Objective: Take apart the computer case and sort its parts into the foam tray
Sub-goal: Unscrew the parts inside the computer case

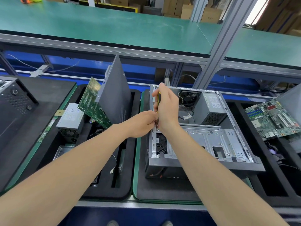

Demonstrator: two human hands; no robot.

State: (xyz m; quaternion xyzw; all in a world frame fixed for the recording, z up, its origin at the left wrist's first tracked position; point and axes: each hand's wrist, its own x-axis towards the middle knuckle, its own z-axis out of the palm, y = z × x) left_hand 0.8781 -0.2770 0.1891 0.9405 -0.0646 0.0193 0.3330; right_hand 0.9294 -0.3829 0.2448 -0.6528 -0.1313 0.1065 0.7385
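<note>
The computer case [203, 137] lay on its side with the open face up, resting on a black foam pad [162, 190] on the worktop [146, 205], just right of the foam tray [128, 168]; inside it sat a grey power supply [210, 108] at the far right corner and a black fan [189, 97] beside that, with a bare metal drive cage [211, 137] nearer the person; both hands met over the case's left wall — the right hand [167, 108] was wrapped around the yellow-and-black handle of a screwdriver [158, 97] held upright, tip down against the case's left frame, while the left hand [143, 123] had its fingertips pinched on the screwdriver's metal shaft close to the tip; the foam tray already carried parts: a dark side panel [115, 95] stood on edge in a slot, a green motherboard [92, 103] leaned against it, and a second power supply [70, 118] sat in a pocket to the left; farther left lay another black case [14, 103]; to the right another motherboard [273, 118] rested tilted in a separate tray; a green-topped shelf [114, 23] ran above the worktop
</note>
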